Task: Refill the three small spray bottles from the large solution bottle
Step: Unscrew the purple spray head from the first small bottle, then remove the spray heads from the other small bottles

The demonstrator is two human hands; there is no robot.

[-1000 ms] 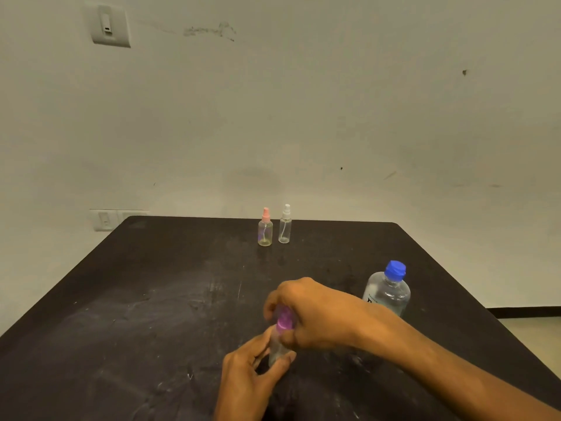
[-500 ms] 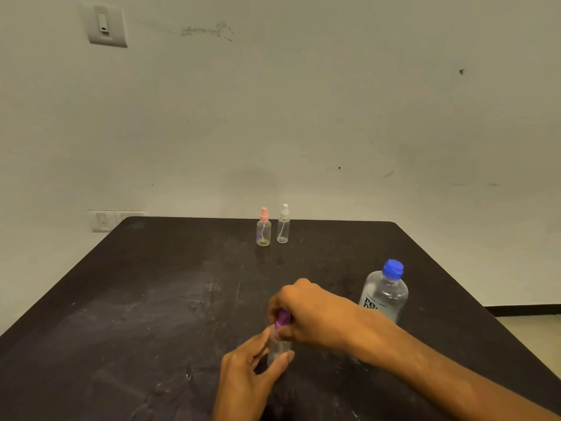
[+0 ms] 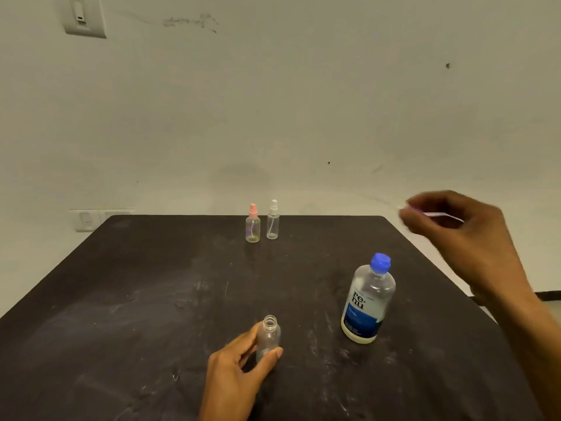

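A small clear spray bottle (image 3: 269, 335) stands uncapped on the black table (image 3: 136, 299), its neck bare. My left hand (image 3: 236, 366) grips its body between thumb and fingers. My right hand (image 3: 455, 235) is raised at the right, above the table's far right edge, pinching the purple spray head (image 3: 431, 214) with its white dip tube; it is blurred. The large solution bottle (image 3: 367, 299) with a blue cap stands upright right of the small bottle. A pink-capped spray bottle (image 3: 253, 227) and a white-capped one (image 3: 272, 223) stand side by side near the far edge.
A pale wall rises behind the table, with a switch plate (image 3: 85, 16) at the top left and sockets (image 3: 88, 220) low on the left. The table surface is scuffed with white marks.
My right hand has pulled the purple spray head off the small bottle and swung up and to the right with it. My left hand still holds the bottle, now uncapped.
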